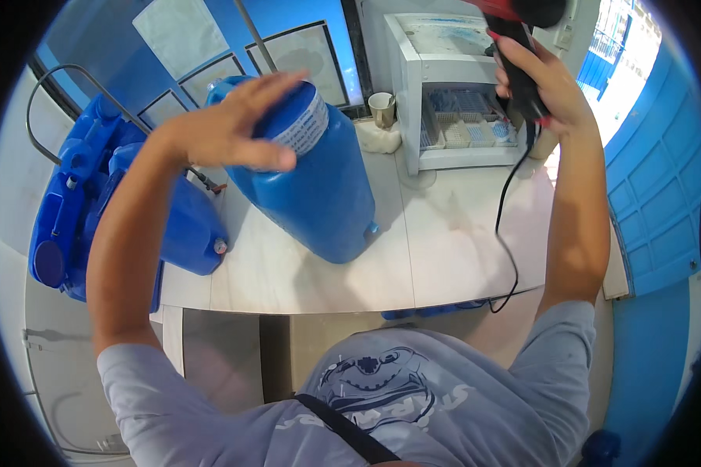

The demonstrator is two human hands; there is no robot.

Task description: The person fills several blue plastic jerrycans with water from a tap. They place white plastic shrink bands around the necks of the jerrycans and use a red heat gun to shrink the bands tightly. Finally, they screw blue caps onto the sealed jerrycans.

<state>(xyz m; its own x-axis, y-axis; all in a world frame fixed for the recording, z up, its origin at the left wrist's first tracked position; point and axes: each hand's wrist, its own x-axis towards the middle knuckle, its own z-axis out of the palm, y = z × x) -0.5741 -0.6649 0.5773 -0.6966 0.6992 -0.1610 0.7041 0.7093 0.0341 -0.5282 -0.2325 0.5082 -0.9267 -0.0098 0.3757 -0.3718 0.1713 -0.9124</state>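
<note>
A blue plastic water jug [321, 192] stands upright on the pale tiled counter, with a printed band [304, 128] around its blue cap. My left hand [233, 125] is beside and partly over that cap, fingers apart and slightly blurred; it holds nothing. At the upper right my right hand [540, 87] grips the black handle of a red and black heat gun or hair dryer [517, 64], whose top is cut off by the picture's edge. A black cord [498, 225] hangs from the handle down past the counter's front edge.
More blue jugs [193, 222] stand at the left, near a bent metal tube [29, 117]. Behind the counter [362, 286] are a mug [381, 110] and a white open-fronted cabinet [412, 117] holding small baskets. A blue panelled door [657, 192] is at the right.
</note>
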